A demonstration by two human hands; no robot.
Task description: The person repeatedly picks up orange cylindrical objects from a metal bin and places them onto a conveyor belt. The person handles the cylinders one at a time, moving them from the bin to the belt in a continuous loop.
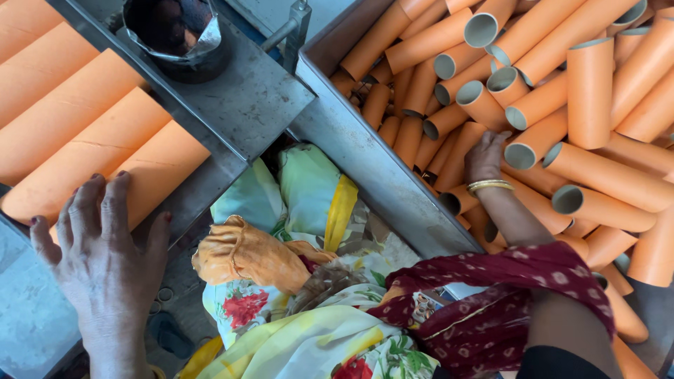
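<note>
Fingers [491, 144] of right hand [484, 160] rest among orange tubes [533, 105] in bin [365, 151].

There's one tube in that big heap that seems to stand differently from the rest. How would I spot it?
Start at the grey metal bin on the right, heaped with short orange cardboard tubes. Look to its upper right, above the right hand with the gold bangle. There one orange tube stands upright on end, its open rim facing up, while its neighbours all lie slanted or flat.

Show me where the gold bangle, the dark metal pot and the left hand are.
gold bangle [489, 185], head view, on the band at the wrist.
dark metal pot [200, 50], head view, on its rim.
left hand [102, 256], head view, on its back.
</note>
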